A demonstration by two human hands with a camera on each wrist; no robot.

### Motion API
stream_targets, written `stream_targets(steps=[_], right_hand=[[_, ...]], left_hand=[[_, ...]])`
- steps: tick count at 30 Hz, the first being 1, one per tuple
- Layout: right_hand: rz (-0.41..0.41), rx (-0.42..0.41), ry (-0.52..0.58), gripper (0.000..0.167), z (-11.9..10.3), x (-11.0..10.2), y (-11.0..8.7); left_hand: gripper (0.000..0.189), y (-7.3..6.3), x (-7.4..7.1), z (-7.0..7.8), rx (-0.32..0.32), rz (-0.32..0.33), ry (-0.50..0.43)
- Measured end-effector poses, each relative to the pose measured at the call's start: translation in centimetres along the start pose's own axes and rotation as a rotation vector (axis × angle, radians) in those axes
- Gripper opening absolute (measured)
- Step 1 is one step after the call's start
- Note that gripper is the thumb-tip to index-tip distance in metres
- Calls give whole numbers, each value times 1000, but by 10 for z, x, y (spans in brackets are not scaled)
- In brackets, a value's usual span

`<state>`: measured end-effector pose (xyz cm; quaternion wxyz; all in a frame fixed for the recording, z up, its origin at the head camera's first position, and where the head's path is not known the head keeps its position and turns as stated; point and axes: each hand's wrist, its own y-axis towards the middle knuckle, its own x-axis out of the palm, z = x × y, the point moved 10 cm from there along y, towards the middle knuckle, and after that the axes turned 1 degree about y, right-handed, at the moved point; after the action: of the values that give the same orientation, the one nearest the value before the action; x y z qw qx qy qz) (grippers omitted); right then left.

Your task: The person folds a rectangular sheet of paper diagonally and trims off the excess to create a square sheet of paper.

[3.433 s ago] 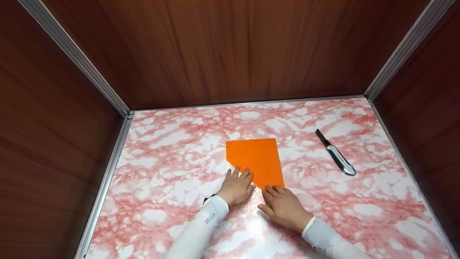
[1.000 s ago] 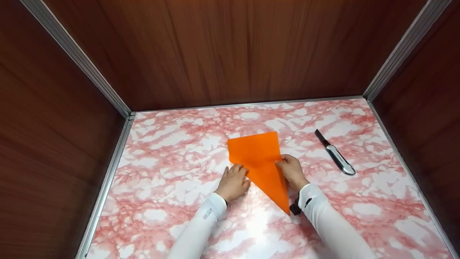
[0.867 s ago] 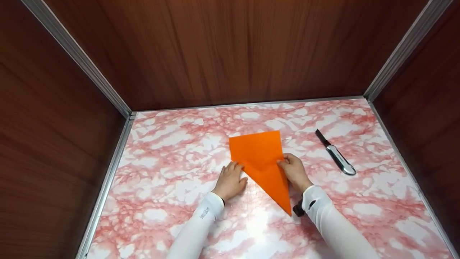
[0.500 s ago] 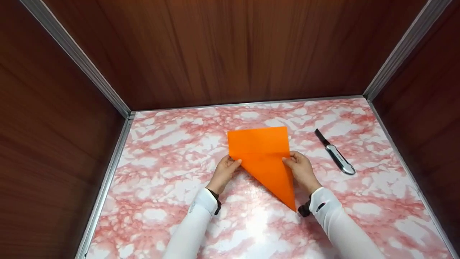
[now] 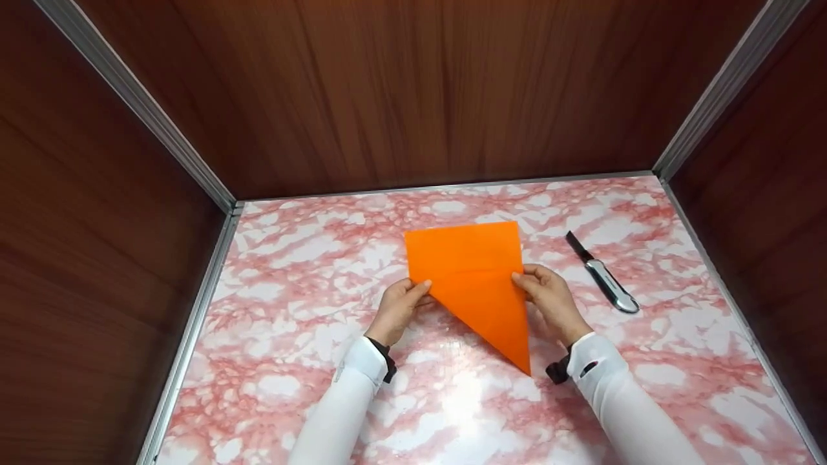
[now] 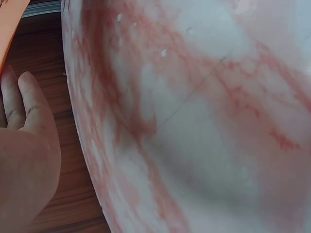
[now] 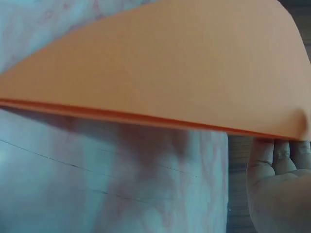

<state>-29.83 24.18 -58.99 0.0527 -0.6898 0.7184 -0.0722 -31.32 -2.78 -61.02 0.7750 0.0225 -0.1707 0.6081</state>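
Observation:
Between both hands is a folded orange sheet of paper (image 5: 468, 271), its top edge straight and its lower part tapering to a point at the right. My left hand (image 5: 395, 309) pinches its left edge, thumb on top and fingers underneath. On the opposite edge, my right hand (image 5: 552, 302) grips the paper the same way. Seen from the right wrist, the orange paper (image 7: 184, 68) shows layered edges and stands above the table, casting a shadow. Only a corner of the paper (image 6: 7, 24) enters the left wrist view, by the fingertips.
A utility knife (image 5: 604, 276) with a dark blade and a silver-and-black handle lies right of the paper. The table (image 5: 291, 361) has a red-and-white marbled top. Brown wood-grain panels (image 5: 413, 97) with metal edging enclose it at the back and sides.
The right hand has gone from the paper's lower end to its right edge. The left hand, earlier flat on the paper, now pinches its left edge. The paper has risen; its lower point is uncovered.

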Motion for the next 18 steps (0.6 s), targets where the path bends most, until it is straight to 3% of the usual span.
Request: stream_targets(steps=[8, 18], right_hand=[[-18, -76, -10, 43, -24, -9, 1], [-129, -110, -37, 41, -43, -10, -4]], left_hand=[[32, -5, 6, 23, 23, -40, 0], [37, -12, 11, 44, -19, -220, 30]])
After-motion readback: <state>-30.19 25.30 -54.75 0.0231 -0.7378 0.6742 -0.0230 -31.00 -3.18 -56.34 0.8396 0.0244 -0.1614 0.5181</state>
